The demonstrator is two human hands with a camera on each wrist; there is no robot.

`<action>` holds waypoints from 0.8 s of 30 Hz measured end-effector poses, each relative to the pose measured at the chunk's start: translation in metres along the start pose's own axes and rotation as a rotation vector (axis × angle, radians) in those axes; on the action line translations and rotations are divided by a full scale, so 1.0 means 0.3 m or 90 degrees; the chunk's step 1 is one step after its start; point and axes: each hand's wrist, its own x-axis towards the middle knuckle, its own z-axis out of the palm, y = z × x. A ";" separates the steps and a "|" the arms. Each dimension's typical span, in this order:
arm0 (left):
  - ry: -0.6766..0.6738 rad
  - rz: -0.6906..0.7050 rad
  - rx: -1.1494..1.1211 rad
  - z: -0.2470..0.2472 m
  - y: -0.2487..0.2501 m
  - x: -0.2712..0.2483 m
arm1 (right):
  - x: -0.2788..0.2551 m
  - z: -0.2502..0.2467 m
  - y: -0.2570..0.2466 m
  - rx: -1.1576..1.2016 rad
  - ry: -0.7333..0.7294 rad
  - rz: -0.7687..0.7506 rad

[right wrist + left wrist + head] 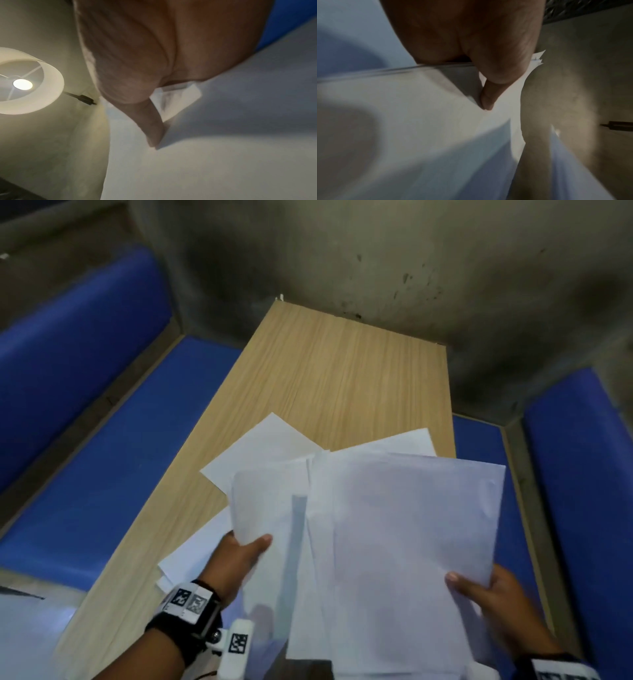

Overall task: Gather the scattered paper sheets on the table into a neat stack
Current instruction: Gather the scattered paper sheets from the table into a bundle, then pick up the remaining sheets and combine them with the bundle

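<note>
Left hand (pixel 239 556) closed on the near corner of a single white sheet (pixel 263 501), thumb laid over the top face and the other fingers hidden beneath it; sheet lifted off the wooden table (pixel 342 371) and tilted, just left of the larger bundle; in the left wrist view, same hand (pixel 471 40) seen from below with a fingertip (pixel 486 100) pressed against the paper's (pixel 419 121) underside. Right hand (pixel 493 601) clamped on the near right corner of a loose bundle of sheets (pixel 411 525), thumb on top, fingers under; bundle raised above the near end of the table, edges uneven and fanned, its right side overhanging the table edge above the blue bench seat (pixel 479 436); in the right wrist view, that hand (pixel 171 47) seen from beneath with one finger (pixel 152 125) flat against the underside of the bundle (pixel 205 162), a folded-back corner just beside it. More sheets lying flat on the table: one (pixel 263 446) angled toward the table's left edge, partly covered by the held paper; another (pixel 411 440) peeking out beyond the bundle toward the table's far end; a few (pixel 191 549) at the near left edge of the table, under the left wrist. Lit lamp (pixel 22 83) with a pale round shade visible in the right wrist view; blue bench (pixel 85 440) left of the table; grey stained wall (pixel 376 251) beyond the table's far end.
</note>
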 end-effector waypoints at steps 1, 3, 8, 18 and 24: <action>-0.042 -0.015 -0.009 0.029 -0.006 -0.020 | 0.017 0.045 0.035 0.020 -0.021 0.015; -0.126 -0.022 0.005 0.085 -0.006 -0.064 | 0.048 0.132 0.100 0.069 -0.055 0.053; -0.108 -0.081 -0.029 0.128 -0.002 -0.102 | 0.066 0.303 0.198 0.063 -0.114 0.102; -0.110 0.174 0.125 0.090 0.101 -0.145 | 0.053 0.365 0.121 0.054 0.085 -0.038; -0.102 0.263 0.175 0.086 0.096 -0.109 | 0.046 0.357 0.079 0.072 -0.027 -0.029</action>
